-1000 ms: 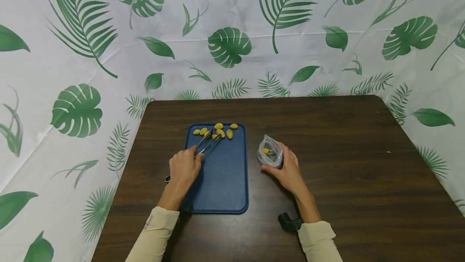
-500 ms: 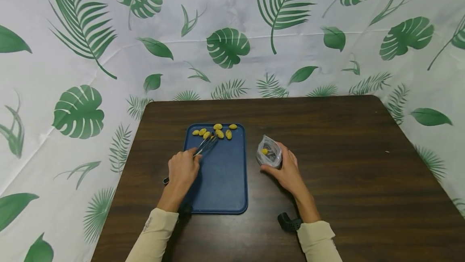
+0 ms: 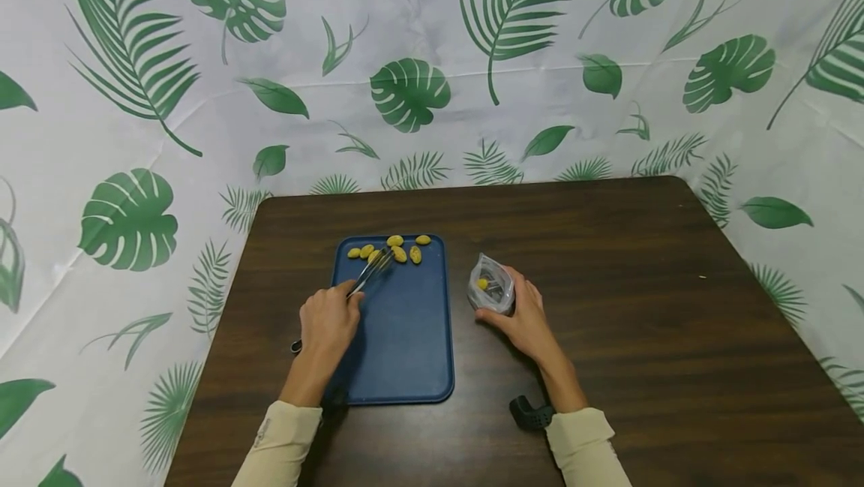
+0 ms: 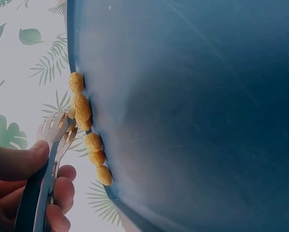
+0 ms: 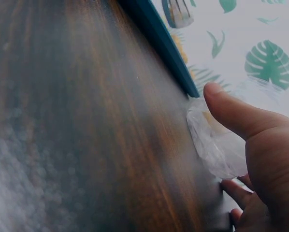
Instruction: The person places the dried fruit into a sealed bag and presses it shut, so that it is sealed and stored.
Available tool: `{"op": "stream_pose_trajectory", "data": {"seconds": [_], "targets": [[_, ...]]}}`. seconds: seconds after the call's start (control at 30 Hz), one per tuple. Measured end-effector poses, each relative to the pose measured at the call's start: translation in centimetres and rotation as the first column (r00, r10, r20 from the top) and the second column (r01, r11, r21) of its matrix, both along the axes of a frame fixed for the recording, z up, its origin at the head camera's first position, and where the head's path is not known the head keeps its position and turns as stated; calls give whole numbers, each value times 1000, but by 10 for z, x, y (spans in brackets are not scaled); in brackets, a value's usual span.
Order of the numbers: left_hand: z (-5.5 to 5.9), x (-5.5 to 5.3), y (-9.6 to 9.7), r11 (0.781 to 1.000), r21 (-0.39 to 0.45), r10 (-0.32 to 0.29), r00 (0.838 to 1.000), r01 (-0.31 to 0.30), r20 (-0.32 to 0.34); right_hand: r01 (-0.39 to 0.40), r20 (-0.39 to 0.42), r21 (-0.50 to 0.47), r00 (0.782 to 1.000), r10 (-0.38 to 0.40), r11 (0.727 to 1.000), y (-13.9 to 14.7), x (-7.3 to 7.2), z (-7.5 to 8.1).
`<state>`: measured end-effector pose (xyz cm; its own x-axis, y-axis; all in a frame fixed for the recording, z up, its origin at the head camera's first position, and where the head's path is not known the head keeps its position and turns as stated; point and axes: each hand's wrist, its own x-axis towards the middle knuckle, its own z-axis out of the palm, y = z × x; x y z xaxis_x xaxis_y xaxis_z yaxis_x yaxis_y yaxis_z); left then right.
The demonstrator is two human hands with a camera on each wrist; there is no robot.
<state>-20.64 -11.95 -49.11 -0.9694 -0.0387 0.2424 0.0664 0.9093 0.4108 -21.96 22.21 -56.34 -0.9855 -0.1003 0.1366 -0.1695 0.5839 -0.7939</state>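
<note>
In the head view, my left hand [image 3: 329, 323] grips metal tongs [image 3: 370, 272] with fork-like ends over the far part of a blue tray [image 3: 398, 344]. The tong arms are close together, their tips among several small yellow oval pieces [image 3: 415, 254]. The left wrist view shows thumb and fingers round the tongs [image 4: 50, 169], tines beside the yellow pieces [image 4: 81, 107]; whether one is between them I cannot tell. Right of the tray, my right hand [image 3: 529, 314] holds an open-topped clear plastic bag [image 3: 491, 284], thumb and fingers round its side. A yellow piece [image 3: 482, 284] shows inside.
The dark wooden table [image 3: 607, 262] extends round the tray and bag. A patterned leaf-print cloth [image 3: 304, 142] hangs behind its far edge. A black strap [image 3: 529, 413] is at my right wrist. A tiny pale speck [image 3: 702, 277] lies on the right.
The tong arms have drawn together, from spread apart to close. The head view has shifted slightly, so the scene sits further left. My right hand keeps holding the bag.
</note>
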Motion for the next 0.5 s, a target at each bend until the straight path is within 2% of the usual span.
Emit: {"op": "stream_pose_trajectory", "data": {"seconds": [0.23, 0.5], "targets": [[6, 3, -2, 1000, 7, -8, 999, 8, -37, 3, -13, -6, 1000, -3, 1000, -3, 1, 2], [10, 4, -1, 1000, 12, -5, 997, 6, -71, -15, -46, -5, 999, 15, 1000, -4, -3, -4]]}}
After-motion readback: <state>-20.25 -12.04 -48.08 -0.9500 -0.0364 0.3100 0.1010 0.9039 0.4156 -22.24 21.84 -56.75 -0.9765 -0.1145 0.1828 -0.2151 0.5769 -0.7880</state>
